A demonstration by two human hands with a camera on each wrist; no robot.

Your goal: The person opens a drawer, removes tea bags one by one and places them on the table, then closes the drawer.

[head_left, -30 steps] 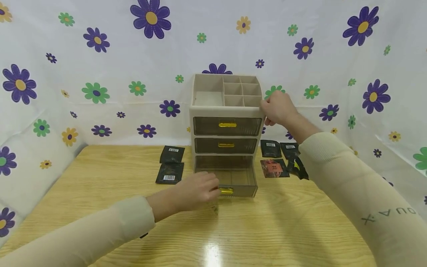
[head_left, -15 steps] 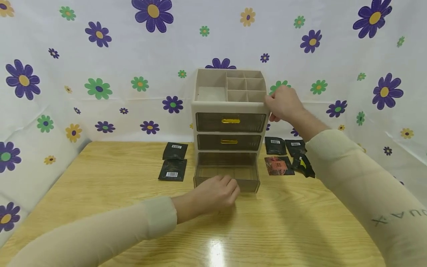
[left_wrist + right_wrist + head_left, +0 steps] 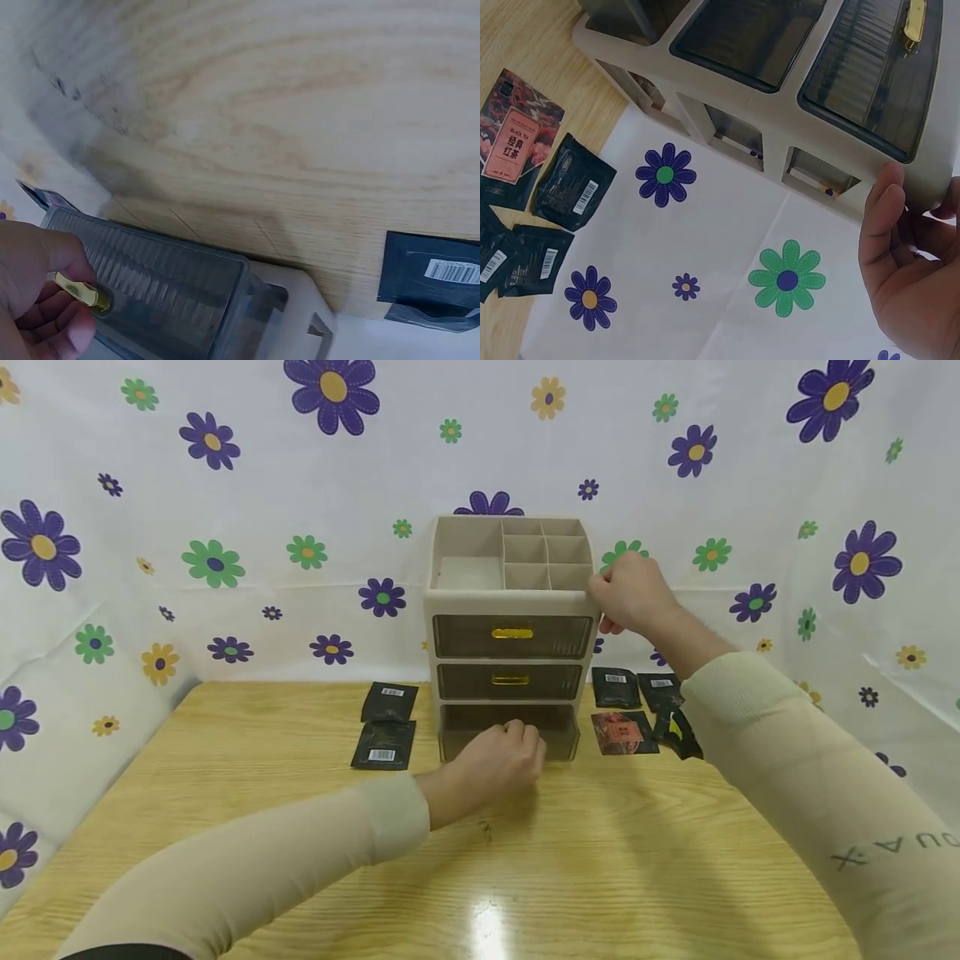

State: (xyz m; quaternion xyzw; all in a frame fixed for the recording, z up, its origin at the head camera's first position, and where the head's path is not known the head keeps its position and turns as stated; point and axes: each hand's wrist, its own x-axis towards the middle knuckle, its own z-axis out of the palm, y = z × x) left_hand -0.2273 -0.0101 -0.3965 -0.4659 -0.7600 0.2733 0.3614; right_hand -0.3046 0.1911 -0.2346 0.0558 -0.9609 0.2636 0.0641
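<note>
A beige desktop drawer organizer (image 3: 510, 602) stands on the table, with smoky see-through drawers and small compartments on top. Its bottom drawer (image 3: 561, 739) sticks out a little from the body. My left hand (image 3: 497, 760) is at that drawer's front; in the left wrist view, its thumb and fingers pinch the gold handle (image 3: 81, 292). My right hand (image 3: 633, 593) grips the organizer's upper right edge, fingers bent around the corner. The upper drawer (image 3: 480, 643) and the middle drawer (image 3: 472, 683) are closed.
Two black sachets (image 3: 382, 745) lie left of the organizer. To its right are several more, including a red-labelled black tea sachet (image 3: 517, 142) and a crumpled dark packet (image 3: 678, 733) near my right sleeve. A flower-patterned cloth (image 3: 262, 502) hangs behind the wooden table (image 3: 247, 760).
My left hand has moved right onto the bottom drawer's handle and pushed the drawer most of the way in. My right hand keeps its hold on the organizer.
</note>
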